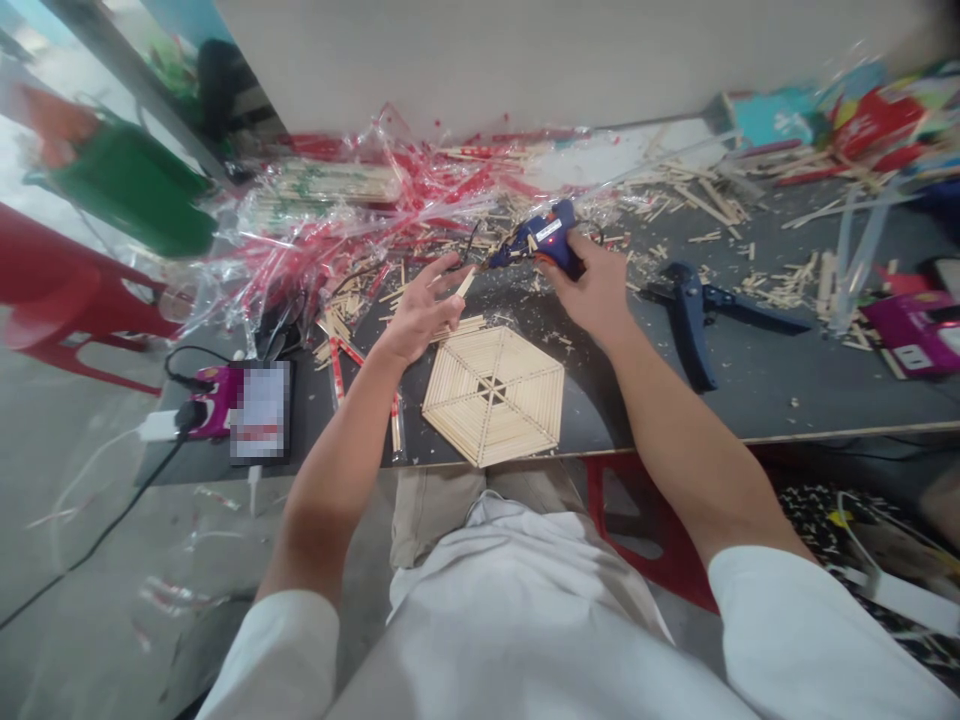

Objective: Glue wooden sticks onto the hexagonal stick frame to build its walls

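Between the fingers of my left hand (426,308) is a short wooden stick (466,283), its tip pointing up and right. My right hand (596,283) is wrapped round a blue glue gun (553,238), whose nozzle points left toward the stick. Whether nozzle and stick touch, I cannot tell. Nearer to me, a hexagonal panel of wooden sticks (517,408) lies flat near the table's front edge, with a small dark gap at its centre. A few more sticks lie beside it, under my left hand.
Plastic wrappers (300,240) and loose stick pieces cover the back of the dark table (607,400). A dark-handled cutter (694,325) lies at right. A phone (260,410) and a purple power strip (217,400) with cables sit at left. Red stools (67,300) stand beyond.
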The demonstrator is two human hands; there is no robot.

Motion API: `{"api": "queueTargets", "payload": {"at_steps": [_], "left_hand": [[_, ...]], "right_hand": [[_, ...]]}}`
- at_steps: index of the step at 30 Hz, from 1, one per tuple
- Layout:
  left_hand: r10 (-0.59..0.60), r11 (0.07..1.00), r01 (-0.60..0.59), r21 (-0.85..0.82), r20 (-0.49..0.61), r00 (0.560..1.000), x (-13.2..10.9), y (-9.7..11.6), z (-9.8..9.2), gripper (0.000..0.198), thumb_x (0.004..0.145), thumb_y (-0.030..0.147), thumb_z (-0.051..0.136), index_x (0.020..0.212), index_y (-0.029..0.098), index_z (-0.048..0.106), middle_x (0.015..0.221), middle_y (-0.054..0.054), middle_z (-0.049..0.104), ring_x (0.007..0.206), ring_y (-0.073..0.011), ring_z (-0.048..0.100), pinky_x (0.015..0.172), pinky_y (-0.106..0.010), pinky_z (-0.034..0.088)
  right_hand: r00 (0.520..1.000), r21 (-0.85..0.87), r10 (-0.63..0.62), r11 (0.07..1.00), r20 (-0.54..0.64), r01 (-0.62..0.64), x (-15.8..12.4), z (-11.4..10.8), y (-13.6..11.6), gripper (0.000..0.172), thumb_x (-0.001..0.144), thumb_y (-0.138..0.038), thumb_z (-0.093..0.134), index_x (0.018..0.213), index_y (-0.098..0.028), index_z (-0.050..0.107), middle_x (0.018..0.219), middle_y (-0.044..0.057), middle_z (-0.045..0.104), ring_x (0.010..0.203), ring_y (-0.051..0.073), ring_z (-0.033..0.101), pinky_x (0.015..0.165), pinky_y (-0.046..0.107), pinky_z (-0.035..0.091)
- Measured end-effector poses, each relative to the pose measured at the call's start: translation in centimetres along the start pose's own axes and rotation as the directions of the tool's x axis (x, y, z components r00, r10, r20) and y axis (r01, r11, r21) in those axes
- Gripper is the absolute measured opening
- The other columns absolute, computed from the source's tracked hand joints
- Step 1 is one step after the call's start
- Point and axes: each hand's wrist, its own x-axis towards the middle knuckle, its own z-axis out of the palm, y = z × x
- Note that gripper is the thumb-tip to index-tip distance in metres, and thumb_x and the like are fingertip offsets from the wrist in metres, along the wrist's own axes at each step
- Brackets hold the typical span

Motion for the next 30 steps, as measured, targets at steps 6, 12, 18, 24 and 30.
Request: {"api": "queueTargets", "payload": {"at_steps": [6, 12, 18, 24, 30], "left_hand": [[-0.011, 1.0, 0.01, -0.009, -0.05, 0.999, -0.1, 0.6, 0.4, 0.08, 0.066, 0.047, 0.096, 0.138, 0.027, 0.065, 0.148, -0.014, 0.064, 0.066, -0.0062, 0.06, 0.057, -0.023, 0.052], [0.051, 0.995, -0.073, -0.065, -0.298, 0.953, -0.1, 2.5, -2.2, 0.068, 0.067, 0.059, 0.095, 0.124, 0.029, 0.072, 0.137, -0.009, 0.07, 0.067, -0.0057, 0.059, 0.058, -0.021, 0.051], [0.066, 0.987, -0.12, -0.106, -0.412, 0.909, 0.0, 2.7, -3.1, 0.052, 0.078, 0.064, 0.085, 0.114, 0.028, 0.073, 0.138, -0.008, 0.069, 0.07, -0.0074, 0.058, 0.058, -0.021, 0.047], [0.062, 0.996, -0.087, -0.037, -0.435, 0.898, 0.1, 2.5, -1.5, 0.071, 0.072, 0.071, 0.086, 0.126, 0.028, 0.068, 0.134, -0.008, 0.067, 0.072, -0.0077, 0.059, 0.063, -0.022, 0.047], [0.048, 0.998, -0.058, -0.012, -0.414, 0.909, -0.1, 2.8, -1.0, 0.089, 0.065, 0.079, 0.086, 0.134, 0.027, 0.061, 0.138, -0.01, 0.062, 0.091, -0.0155, 0.066, 0.074, -0.027, 0.047]], "right_hand": [[1.0, -0.027, 0.004, 1.0, 0.019, -0.004, -0.2, 0.0, -0.3, 0.026, 0.09, -0.04, 0.067, 0.108, -0.021, 0.069, 0.087, 0.006, 0.067, 0.079, 0.023, 0.06, 0.079, 0.042, 0.052], [0.99, -0.131, 0.137, 0.982, -0.015, -0.138, 0.1, -0.4, -0.9, 0.032, 0.089, -0.045, 0.07, 0.108, -0.019, 0.066, 0.087, 0.008, 0.064, 0.084, 0.026, 0.062, 0.087, 0.048, 0.053], [0.951, -0.275, 0.307, 0.911, -0.049, -0.308, 0.1, 0.4, 1.5, 0.046, 0.083, -0.044, 0.082, 0.11, -0.013, 0.061, 0.12, 0.023, 0.06, 0.121, 0.038, 0.058, 0.108, 0.057, 0.047], [0.991, -0.236, 0.092, 0.965, -0.092, -0.112, -0.8, 0.6, 0.6, 0.024, 0.093, -0.039, 0.071, 0.105, -0.019, 0.067, 0.118, 0.018, 0.061, 0.117, 0.035, 0.06, 0.107, 0.058, 0.048], [0.919, 0.097, -0.238, 0.971, 0.313, 0.219, -2.3, 3.2, -3.4, 0.019, 0.1, -0.028, 0.061, 0.104, -0.02, 0.078, 0.101, 0.011, 0.069, 0.095, 0.025, 0.067, 0.092, 0.045, 0.055]]}}
